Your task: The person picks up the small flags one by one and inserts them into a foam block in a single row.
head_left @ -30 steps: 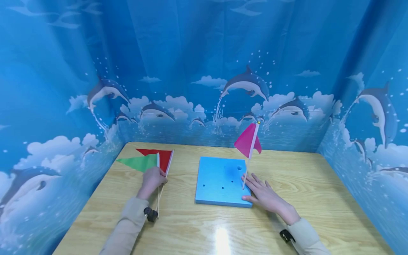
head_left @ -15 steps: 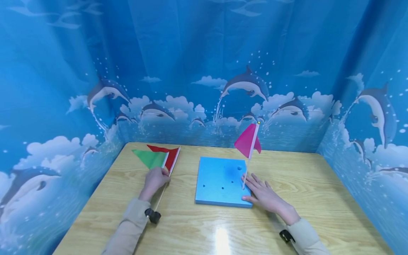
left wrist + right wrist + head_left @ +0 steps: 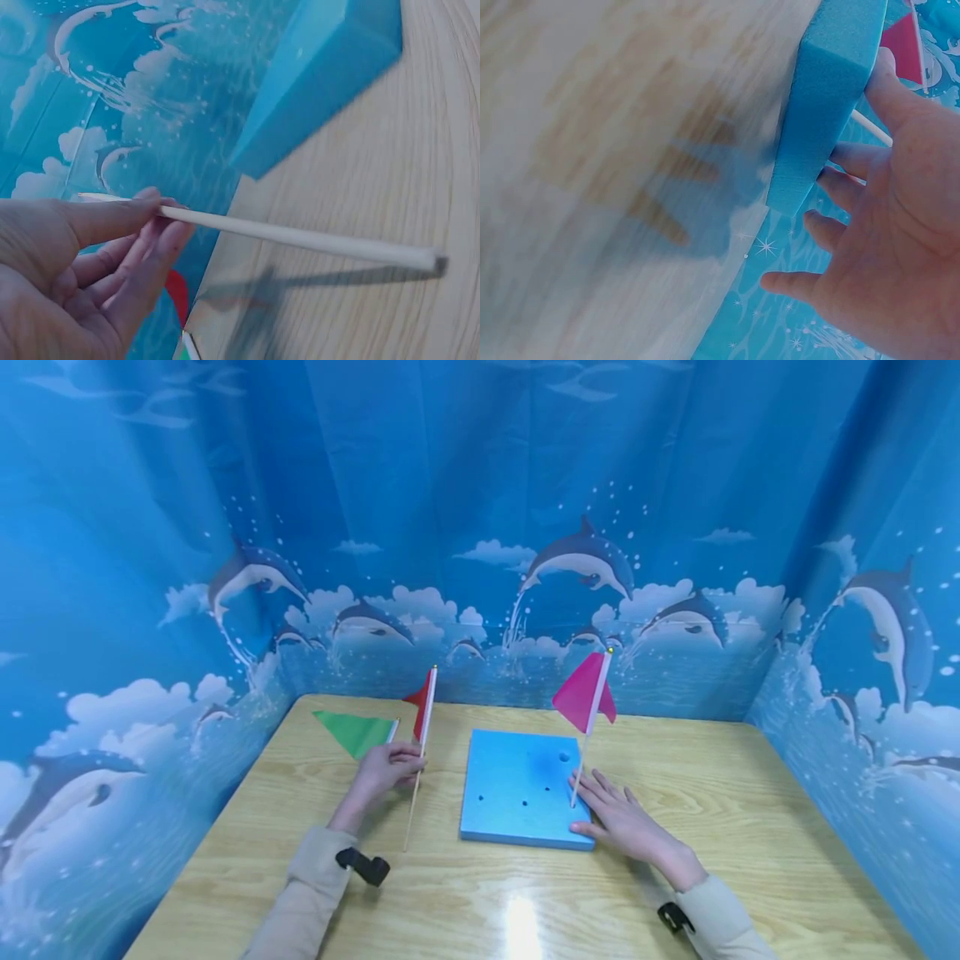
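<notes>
My left hand (image 3: 390,768) pinches the stick of a red flag (image 3: 423,706) between thumb and fingers. The flag stands nearly upright, its lower end close over the table. In the left wrist view the pale stick (image 3: 300,238) runs out from the fingertips. Behind that hand a green flag (image 3: 356,732) lies on the table, its stick mostly hidden. A blue foam block (image 3: 506,768) with several small holes sits at the middle. A pink flag (image 3: 585,692) stands in it near its right edge. My right hand (image 3: 626,822) rests on that edge with straight, spread fingers.
The wooden table (image 3: 697,793) reaches back to a blue curtain (image 3: 480,527) printed with dolphins and clouds, which surrounds it on three sides. A black wrist strap (image 3: 363,866) sits on the left sleeve, another strap (image 3: 675,917) on the right.
My left hand has moved right and raised the red flag from lying to nearly upright. The green flag shifted right, then left the hand and lies flat. The right hand has stayed put.
</notes>
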The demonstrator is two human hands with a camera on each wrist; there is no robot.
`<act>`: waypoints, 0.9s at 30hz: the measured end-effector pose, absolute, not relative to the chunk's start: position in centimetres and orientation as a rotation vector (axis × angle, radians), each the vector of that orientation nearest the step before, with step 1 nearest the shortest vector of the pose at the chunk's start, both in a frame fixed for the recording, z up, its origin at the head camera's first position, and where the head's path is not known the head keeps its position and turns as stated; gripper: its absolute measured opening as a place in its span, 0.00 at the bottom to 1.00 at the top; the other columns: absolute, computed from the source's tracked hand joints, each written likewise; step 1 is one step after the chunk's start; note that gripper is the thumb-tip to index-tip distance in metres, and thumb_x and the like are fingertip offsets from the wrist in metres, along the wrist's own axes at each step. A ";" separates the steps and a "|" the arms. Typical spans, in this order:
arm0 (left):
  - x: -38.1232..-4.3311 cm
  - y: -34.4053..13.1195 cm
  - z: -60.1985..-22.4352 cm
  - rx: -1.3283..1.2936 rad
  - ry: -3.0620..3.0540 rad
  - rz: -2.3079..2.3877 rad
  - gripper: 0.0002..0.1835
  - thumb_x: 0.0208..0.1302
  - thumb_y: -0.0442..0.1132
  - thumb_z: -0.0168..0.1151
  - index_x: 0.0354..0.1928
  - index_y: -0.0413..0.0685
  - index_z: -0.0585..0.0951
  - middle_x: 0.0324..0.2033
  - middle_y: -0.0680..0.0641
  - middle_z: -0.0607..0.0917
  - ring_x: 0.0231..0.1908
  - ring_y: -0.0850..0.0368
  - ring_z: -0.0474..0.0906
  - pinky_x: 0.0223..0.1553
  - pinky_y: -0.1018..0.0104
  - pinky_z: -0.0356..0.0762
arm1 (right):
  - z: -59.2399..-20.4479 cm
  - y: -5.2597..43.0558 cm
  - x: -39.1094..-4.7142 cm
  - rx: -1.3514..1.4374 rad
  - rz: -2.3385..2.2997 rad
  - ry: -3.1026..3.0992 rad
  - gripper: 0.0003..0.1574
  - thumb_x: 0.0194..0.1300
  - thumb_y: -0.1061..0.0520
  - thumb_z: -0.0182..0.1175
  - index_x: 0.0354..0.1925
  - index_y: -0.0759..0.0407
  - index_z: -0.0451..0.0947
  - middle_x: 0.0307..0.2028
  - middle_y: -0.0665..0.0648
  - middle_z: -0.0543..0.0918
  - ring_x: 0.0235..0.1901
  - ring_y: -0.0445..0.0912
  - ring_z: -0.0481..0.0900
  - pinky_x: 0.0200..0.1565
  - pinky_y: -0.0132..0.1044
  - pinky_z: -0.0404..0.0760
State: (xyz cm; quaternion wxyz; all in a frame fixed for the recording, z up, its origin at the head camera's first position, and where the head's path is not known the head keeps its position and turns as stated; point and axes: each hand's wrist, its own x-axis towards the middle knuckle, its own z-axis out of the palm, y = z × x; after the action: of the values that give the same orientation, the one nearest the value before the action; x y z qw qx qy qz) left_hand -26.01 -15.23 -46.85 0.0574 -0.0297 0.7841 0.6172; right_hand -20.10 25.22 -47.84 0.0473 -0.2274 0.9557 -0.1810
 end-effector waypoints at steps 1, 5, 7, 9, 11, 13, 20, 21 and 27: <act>-26.0 -15.1 -46.8 -0.074 2.366 1.894 0.14 0.66 0.29 0.67 0.50 0.29 0.81 0.39 0.38 0.88 0.34 0.57 0.85 0.41 0.61 0.88 | -47.9 25.2 -20.1 -0.692 -0.551 2.915 0.48 0.73 0.37 0.57 0.79 0.57 0.55 0.78 0.63 0.56 0.77 0.67 0.47 0.67 0.79 0.47; -25.9 -14.1 -46.4 0.029 2.365 1.972 0.15 0.66 0.29 0.67 0.51 0.27 0.81 0.40 0.37 0.88 0.35 0.57 0.86 0.40 0.63 0.88 | -48.0 25.2 -20.2 -0.686 -0.546 2.916 0.48 0.73 0.36 0.57 0.79 0.57 0.55 0.78 0.63 0.56 0.77 0.67 0.47 0.67 0.79 0.46; -25.9 -13.6 -46.1 0.085 2.345 2.024 0.16 0.66 0.30 0.67 0.53 0.26 0.79 0.41 0.36 0.88 0.36 0.56 0.86 0.40 0.65 0.88 | -48.0 25.2 -20.2 -0.685 -0.548 2.916 0.48 0.73 0.36 0.57 0.79 0.57 0.54 0.78 0.63 0.56 0.77 0.67 0.47 0.67 0.79 0.46; -25.9 -13.0 -45.9 0.134 2.321 2.078 0.17 0.67 0.30 0.66 0.54 0.25 0.79 0.42 0.35 0.87 0.39 0.53 0.87 0.40 0.66 0.88 | -48.0 25.2 -20.2 -0.685 -0.550 2.917 0.48 0.73 0.36 0.57 0.79 0.57 0.54 0.78 0.63 0.56 0.77 0.66 0.47 0.67 0.79 0.46; -25.8 -12.4 -45.7 0.166 2.295 2.129 0.18 0.67 0.31 0.66 0.54 0.26 0.78 0.43 0.35 0.86 0.42 0.49 0.86 0.41 0.67 0.87 | -48.0 25.3 -20.2 -0.686 -0.548 2.918 0.48 0.73 0.36 0.57 0.79 0.57 0.54 0.78 0.63 0.56 0.77 0.67 0.47 0.67 0.79 0.46; -25.9 -11.7 -45.5 0.206 2.289 2.165 0.17 0.67 0.31 0.67 0.54 0.27 0.79 0.44 0.34 0.85 0.44 0.43 0.86 0.42 0.67 0.87 | -48.0 25.3 -20.2 -0.685 -0.545 2.919 0.48 0.73 0.36 0.57 0.79 0.57 0.54 0.78 0.62 0.56 0.77 0.66 0.47 0.67 0.79 0.46; -25.7 -8.3 -44.6 0.313 2.329 2.252 0.16 0.66 0.33 0.69 0.51 0.30 0.82 0.43 0.34 0.86 0.44 0.39 0.86 0.42 0.62 0.88 | -48.6 25.3 -20.2 -0.723 -0.570 2.942 0.48 0.72 0.36 0.57 0.78 0.56 0.56 0.77 0.63 0.57 0.76 0.67 0.49 0.66 0.80 0.47; -25.7 -7.9 -44.5 0.323 2.338 2.251 0.15 0.65 0.33 0.69 0.51 0.31 0.82 0.43 0.35 0.86 0.44 0.38 0.86 0.42 0.61 0.88 | -48.6 25.3 -20.3 -0.729 -0.575 2.942 0.48 0.72 0.36 0.57 0.78 0.56 0.56 0.77 0.63 0.57 0.76 0.67 0.49 0.66 0.80 0.47; -25.7 -5.7 -43.9 0.403 2.368 2.226 0.14 0.65 0.34 0.70 0.50 0.37 0.84 0.42 0.39 0.87 0.41 0.45 0.87 0.41 0.61 0.89 | -48.5 25.3 -20.3 -0.710 -0.545 2.929 0.48 0.73 0.36 0.57 0.79 0.56 0.55 0.78 0.62 0.57 0.76 0.66 0.48 0.67 0.79 0.47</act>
State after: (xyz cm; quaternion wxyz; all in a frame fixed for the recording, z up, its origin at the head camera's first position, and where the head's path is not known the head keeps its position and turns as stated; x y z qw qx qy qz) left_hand -25.73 -5.71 -43.88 -0.0665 0.1227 0.7215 0.6782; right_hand -20.32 25.34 -48.47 0.0394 -0.2317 0.9556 -0.1778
